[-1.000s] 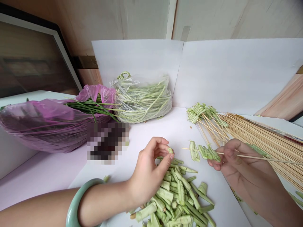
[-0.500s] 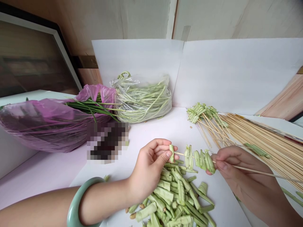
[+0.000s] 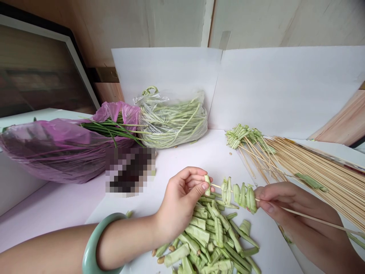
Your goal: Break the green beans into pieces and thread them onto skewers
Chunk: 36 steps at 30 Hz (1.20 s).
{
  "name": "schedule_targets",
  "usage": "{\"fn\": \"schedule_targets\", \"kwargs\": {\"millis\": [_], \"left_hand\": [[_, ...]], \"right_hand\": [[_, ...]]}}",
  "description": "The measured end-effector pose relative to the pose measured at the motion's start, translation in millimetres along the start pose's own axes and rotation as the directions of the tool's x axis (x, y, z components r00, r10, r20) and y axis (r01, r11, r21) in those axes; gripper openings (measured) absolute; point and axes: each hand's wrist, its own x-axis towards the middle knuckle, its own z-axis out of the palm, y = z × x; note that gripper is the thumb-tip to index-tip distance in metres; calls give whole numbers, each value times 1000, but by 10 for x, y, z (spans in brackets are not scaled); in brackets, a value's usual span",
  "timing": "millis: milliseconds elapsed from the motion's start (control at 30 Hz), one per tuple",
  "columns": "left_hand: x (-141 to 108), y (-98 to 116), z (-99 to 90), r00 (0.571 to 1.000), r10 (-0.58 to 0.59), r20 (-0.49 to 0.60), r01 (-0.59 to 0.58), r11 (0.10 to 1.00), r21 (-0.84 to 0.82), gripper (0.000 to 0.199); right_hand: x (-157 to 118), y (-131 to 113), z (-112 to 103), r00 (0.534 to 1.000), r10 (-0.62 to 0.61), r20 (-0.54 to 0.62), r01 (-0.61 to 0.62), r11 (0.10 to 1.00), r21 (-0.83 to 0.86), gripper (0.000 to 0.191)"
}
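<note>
Between thumb and fingers, my left hand (image 3: 182,201) pinches a short green bean piece (image 3: 207,185) at the tip of a thin wooden skewer (image 3: 316,214). Several bean pieces (image 3: 242,196) are threaded along the skewer, with a small bare gap before the one in my left fingers. My right hand (image 3: 296,213) is closed around the skewer just behind the last threaded piece, and the skewer's bare end runs off to the right. Below both hands lies a heap of cut green bean pieces (image 3: 212,239) on white paper.
Filled bean skewers (image 3: 242,136) lie at the back right, beside many bare wooden skewers (image 3: 319,167). A clear bag of long beans (image 3: 173,121) stands at the back, next to a purple bag (image 3: 57,152) of green stalks. A pixelated dark patch (image 3: 131,169) sits in front of it.
The skewer's far right end has dropped a little, and my right hand has shifted slightly lower with it. My left hand keeps its pinch on the bean piece at the tip.
</note>
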Motion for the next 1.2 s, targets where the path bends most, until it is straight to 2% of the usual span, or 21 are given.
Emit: {"fn": "schedule_targets", "kwargs": {"millis": [100, 300, 367, 433, 567, 733, 1000, 1200], "left_hand": [[0, 10, 4, 1000, -14, -4, 14, 1000, -4, 30], [15, -13, -6, 1000, -22, -19, 22, 1000, 10, 31], [19, -21, -9, 1000, -17, -11, 17, 1000, 3, 31], [18, -19, -8, 1000, -25, -11, 25, 1000, -14, 31], [9, 1, 1, 998, -53, -16, 52, 998, -38, 32], [14, 2, 9, 998, -50, -26, 48, 997, -61, 33], [-12, -17, 22, 999, -37, -1, 37, 993, -112, 28], [3, 1, 20, 998, -58, 7, 59, 990, -125, 28]], "right_hand": [[15, -49, 75, 996, 50, -76, -47, 998, 37, 29], [8, -36, 26, 999, 0, -53, 0, 1000, -3, 25], [8, -9, -24, 999, -53, -2, 53, 998, -26, 17], [17, 13, -62, 984, -158, 83, 159, 987, -6, 6], [36, 35, -90, 937, -303, 175, 295, 953, 70, 16], [-2, 35, -88, 932, -319, 174, 312, 948, 66, 18], [-89, 40, -34, 937, -284, 202, 269, 958, 100, 24], [-102, 89, -65, 929, -309, 201, 294, 950, 102, 24]]}}
